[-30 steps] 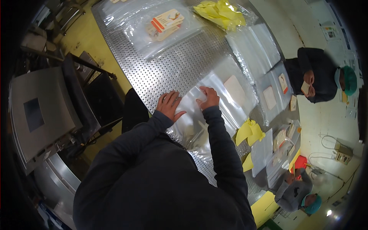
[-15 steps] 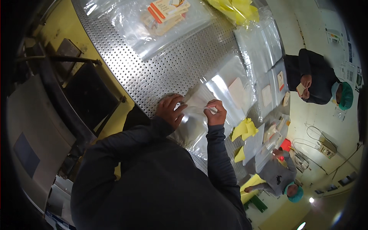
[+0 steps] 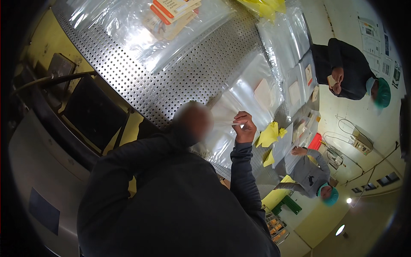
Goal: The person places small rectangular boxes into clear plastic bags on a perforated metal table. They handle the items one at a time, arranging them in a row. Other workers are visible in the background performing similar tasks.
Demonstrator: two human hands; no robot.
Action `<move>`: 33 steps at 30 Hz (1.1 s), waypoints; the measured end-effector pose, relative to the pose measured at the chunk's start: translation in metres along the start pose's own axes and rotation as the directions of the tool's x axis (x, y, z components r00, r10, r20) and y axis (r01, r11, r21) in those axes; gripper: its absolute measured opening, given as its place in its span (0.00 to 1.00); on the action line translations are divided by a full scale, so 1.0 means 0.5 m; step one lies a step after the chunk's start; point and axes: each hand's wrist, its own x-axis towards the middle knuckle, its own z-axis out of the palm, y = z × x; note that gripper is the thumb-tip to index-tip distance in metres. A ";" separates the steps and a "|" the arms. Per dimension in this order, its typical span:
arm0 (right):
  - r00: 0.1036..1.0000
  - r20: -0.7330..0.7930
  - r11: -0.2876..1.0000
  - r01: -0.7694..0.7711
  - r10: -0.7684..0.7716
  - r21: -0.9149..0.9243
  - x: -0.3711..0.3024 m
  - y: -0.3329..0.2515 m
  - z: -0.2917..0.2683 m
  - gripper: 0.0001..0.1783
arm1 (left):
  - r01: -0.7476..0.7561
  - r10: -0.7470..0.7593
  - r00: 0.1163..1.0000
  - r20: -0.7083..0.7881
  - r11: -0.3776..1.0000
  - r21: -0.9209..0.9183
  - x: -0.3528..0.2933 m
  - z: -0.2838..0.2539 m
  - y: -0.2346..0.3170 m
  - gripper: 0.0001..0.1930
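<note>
My right hand [image 3: 245, 127] is closed in a pinch, thumb against fingertips. A thin pale edge shows there, which looks like part of the clear plastic bag [image 3: 220, 139] lying in front of me. My left hand [image 3: 193, 122] is blurred over the left side of this bag, and its fingers cannot be made out. Just beyond my hands more clear plastic bags [image 3: 239, 100] are spread over the table. A pale card [image 3: 263, 92] lies on them, right of and farther off than my right hand.
The perforated metal table [image 3: 184, 77] carries printed orange-and-white cards [image 3: 173, 13] on plastic bags at the far side. Yellow crumpled sheets [image 3: 269, 136] lie right of my hand. Two co-workers in green caps stand along the right side. A black chair [image 3: 96, 111] is at the left.
The film that was stretched between my two hands no longer shows there. My left hand has become blurred. My right hand still pinches, its fingers raised slightly. The view has shifted a little.
</note>
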 end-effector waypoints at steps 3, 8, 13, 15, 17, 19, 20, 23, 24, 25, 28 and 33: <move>0.999 -0.029 1.000 -0.017 0.017 0.013 -0.002 0.004 0.004 0.11 | -0.011 0.011 1.000 0.005 1.000 -0.016 0.002 -0.002 0.001 0.05; 0.998 -0.038 0.999 -0.049 0.049 0.009 -0.007 0.007 0.004 0.09 | -0.010 0.010 1.000 0.019 1.000 -0.007 0.002 -0.004 0.003 0.04; 0.978 -0.200 0.984 -0.084 0.051 -0.159 -0.016 -0.023 0.000 0.21 | -0.046 0.046 0.999 0.009 0.996 0.077 0.002 0.002 0.002 0.03; 0.953 -0.287 0.977 -0.149 0.100 -0.154 -0.031 -0.017 -0.023 0.26 | -0.047 0.043 0.998 0.046 0.994 0.095 -0.001 0.007 -0.001 0.04; 0.923 -0.349 0.954 -0.235 0.160 -0.184 -0.064 0.024 -0.072 0.29 | -0.056 0.049 0.997 0.060 0.991 0.121 -0.001 0.009 0.001 0.05; 0.875 -0.466 0.951 -0.242 0.129 -0.191 -0.107 0.079 -0.117 0.27 | -0.069 0.062 0.996 0.057 0.986 0.150 -0.001 0.012 0.005 0.05; 0.856 -0.509 0.942 -0.241 0.093 -0.232 -0.131 0.111 -0.144 0.26 | -0.053 0.050 0.998 0.024 0.992 0.118 0.000 0.016 0.009 0.05; 0.761 -0.639 0.893 -0.359 0.112 -0.270 -0.213 0.192 -0.187 0.24 | -0.040 0.038 0.999 0.018 0.991 0.125 -0.005 0.031 0.003 0.05; 0.719 -0.681 0.869 -0.418 0.138 -0.265 -0.237 0.216 -0.200 0.24 | -0.111 0.106 0.994 0.035 0.970 0.217 -0.010 0.043 -0.010 0.06; 0.693 -0.684 0.898 -0.420 0.227 -0.128 -0.255 0.243 -0.201 0.24 | -0.086 0.079 0.996 0.043 0.975 0.204 -0.007 0.039 -0.009 0.06; 0.716 -0.654 0.915 -0.393 0.243 -0.091 -0.298 0.295 -0.174 0.28 | -0.050 0.038 0.997 0.069 0.983 0.178 0.001 0.031 0.000 0.09; 0.764 -0.594 0.939 -0.342 0.253 -0.040 -0.308 0.254 -0.142 0.31 | 0.258 -0.258 0.966 -0.017 0.958 0.121 -0.015 0.043 0.061 0.11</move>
